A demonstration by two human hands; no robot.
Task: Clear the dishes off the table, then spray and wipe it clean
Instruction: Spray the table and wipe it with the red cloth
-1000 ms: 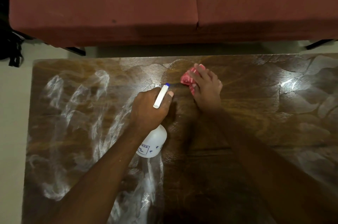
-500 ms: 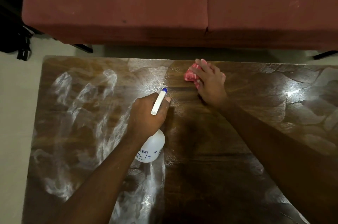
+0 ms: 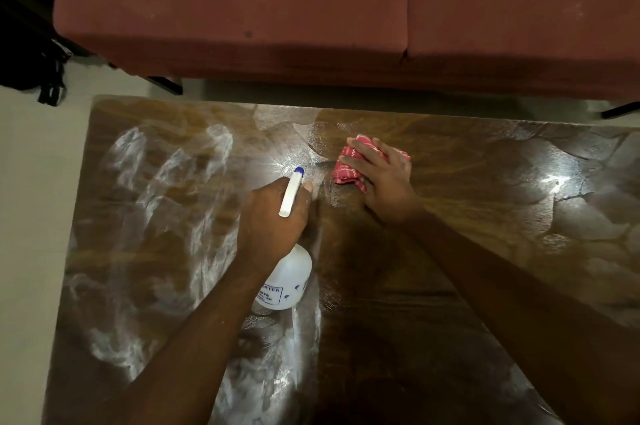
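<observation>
Over the middle of the dark wooden table (image 3: 485, 216), the white plastic spray bottle (image 3: 287, 282) is clasped by the left grip (image 3: 273, 213) (nozzle forward, to spray); nearer its far edge, the crumpled red cloth (image 3: 346, 171) is pressed, flat-fingered, by the right grip (image 3: 384, 182) for wiping

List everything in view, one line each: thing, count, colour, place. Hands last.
table: 1, dark brown wood with white streaks, fills lower frame
spray bottle: 1, white with blue nozzle tip, held over table centre
cloth: 1, red with white pattern, on table near far edge
sofa: 1, dark red, beyond table
bag: 1, black, apparently a bag, floor at upper left
left hand: 1, grips spray bottle
right hand: 1, presses on cloth
</observation>
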